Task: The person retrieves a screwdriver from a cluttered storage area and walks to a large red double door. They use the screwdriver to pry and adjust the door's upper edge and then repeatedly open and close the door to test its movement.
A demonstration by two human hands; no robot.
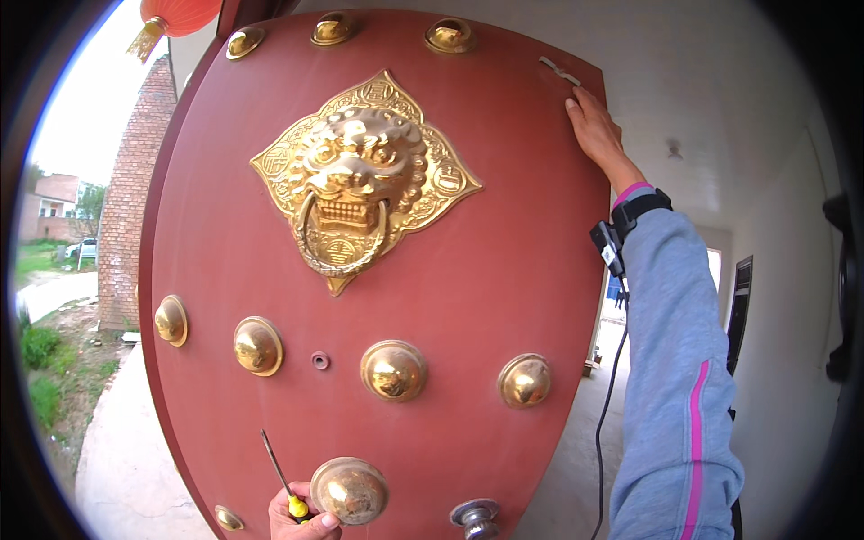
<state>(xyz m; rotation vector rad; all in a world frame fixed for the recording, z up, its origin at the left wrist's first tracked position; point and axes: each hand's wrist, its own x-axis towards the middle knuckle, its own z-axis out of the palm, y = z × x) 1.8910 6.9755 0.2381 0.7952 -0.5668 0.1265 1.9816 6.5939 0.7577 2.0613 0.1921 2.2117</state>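
My left hand [310, 522], at the bottom left of centre, is closed on a screwdriver [296, 506] with a yellow-and-black handle, its shaft pointing up and left. The same hand grips a dusty gold dome-shaped stud [349, 491] by its edge, in front of the red door [450, 279]. Stretched up high on the right, my right hand [596, 133] has its fingertips at the lower end of a narrow pale metal strip [559, 71] near the door's upper right corner. Thumb and forefinger look apart there; some fingers are hidden.
A gold lion-head knocker [351, 180] stands out from the door. Several gold studs [393, 370] project around it, with a round metal knob [475, 518] low down. A black cable [607, 414] hangs from my right wrist. A red lantern [180, 13] hangs top left.
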